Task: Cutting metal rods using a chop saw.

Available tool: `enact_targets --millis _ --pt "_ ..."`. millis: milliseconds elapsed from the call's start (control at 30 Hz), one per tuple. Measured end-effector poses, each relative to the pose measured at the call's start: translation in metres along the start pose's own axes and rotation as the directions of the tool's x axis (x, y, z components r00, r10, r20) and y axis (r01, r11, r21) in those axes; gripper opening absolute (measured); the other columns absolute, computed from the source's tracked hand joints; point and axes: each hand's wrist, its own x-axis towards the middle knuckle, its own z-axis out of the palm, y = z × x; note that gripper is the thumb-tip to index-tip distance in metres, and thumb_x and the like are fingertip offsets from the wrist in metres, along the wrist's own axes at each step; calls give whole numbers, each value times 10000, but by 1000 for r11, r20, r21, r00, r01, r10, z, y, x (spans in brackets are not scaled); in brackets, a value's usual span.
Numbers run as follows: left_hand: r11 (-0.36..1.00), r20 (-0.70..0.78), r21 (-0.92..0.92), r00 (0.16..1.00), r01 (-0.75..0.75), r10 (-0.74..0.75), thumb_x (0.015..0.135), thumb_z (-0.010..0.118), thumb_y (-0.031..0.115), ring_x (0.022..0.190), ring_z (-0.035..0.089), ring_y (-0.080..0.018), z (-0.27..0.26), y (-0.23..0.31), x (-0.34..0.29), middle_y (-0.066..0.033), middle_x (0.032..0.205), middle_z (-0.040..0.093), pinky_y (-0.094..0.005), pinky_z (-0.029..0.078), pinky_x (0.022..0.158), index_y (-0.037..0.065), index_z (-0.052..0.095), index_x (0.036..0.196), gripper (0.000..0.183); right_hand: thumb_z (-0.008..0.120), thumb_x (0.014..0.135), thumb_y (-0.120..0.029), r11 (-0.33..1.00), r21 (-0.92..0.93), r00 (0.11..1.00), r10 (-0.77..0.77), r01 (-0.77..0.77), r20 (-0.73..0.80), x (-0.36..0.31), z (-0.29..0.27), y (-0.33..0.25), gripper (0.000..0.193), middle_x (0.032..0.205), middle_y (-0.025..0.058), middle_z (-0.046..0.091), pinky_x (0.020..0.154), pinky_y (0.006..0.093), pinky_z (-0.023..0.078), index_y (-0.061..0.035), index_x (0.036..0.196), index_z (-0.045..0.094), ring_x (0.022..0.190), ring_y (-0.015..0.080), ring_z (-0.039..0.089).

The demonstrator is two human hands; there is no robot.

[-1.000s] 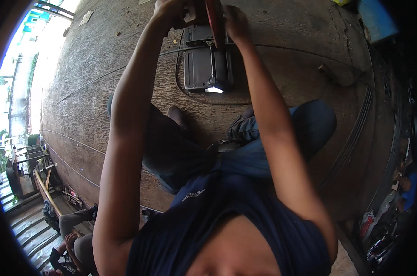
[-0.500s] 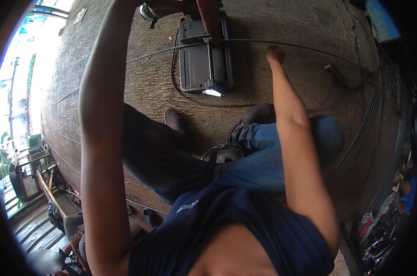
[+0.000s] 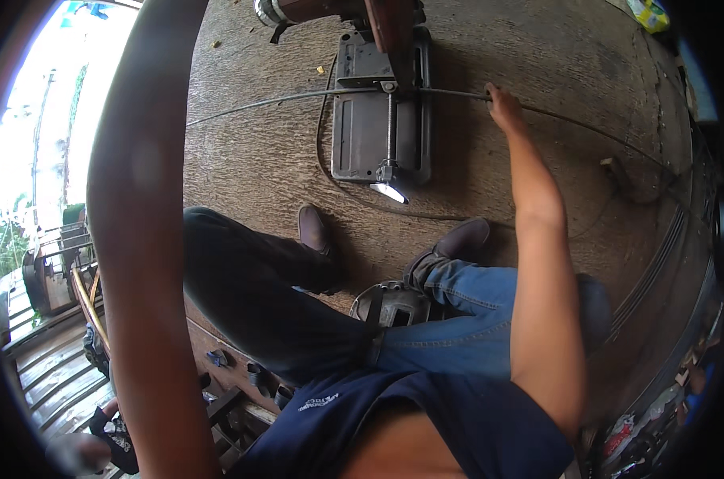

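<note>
A cut-off saw (image 3: 360,132) with a dark base stands on the floor in front of me, its upper part cut by the top edge. A long, thin metal rod (image 3: 450,93) lies across it, running out to both sides. My right hand (image 3: 503,108) is closed around this rod just right of the saw. My left arm stretches up past the top edge of the picture, so the left hand is out of sight. At the front of the base is the saw's vise screw (image 3: 391,132) with a bright, shiny handle (image 3: 389,192).
A dark cable (image 3: 354,199) curves over the floor by the saw. Between my legs sits a black welding mask (image 3: 400,305). Several long rods (image 3: 653,259) lie at the right. Sandals (image 3: 258,377) and a seated person (image 3: 116,435) are at the lower left.
My right hand has gone from just below the rod to gripping it. My left arm has shifted left. The whole view has moved, so the saw sits lower and further right.
</note>
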Motion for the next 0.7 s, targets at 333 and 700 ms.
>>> enact_targets --millis 333,700 --pt "996 -63 -40 995 -78 76 669 764 392 867 653 -228 -2 -4 -4 -60 1000 678 -325 514 771 143 676 991 417 505 899 -154 954 -62 902 -298 293 -313 -14 -58 17 199 1007 145 613 792 444 502 -67 1048 606 938 334 602" --pt "904 -361 -97 861 -416 358 685 767 280 864 650 -227 48 -61 13 -60 1004 676 -315 512 766 130 684 957 322 539 878 -174 957 20 838 -243 289 -489 -10 -93 9 156 924 136 629 735 434 499 -87 974 626 855 339 615"
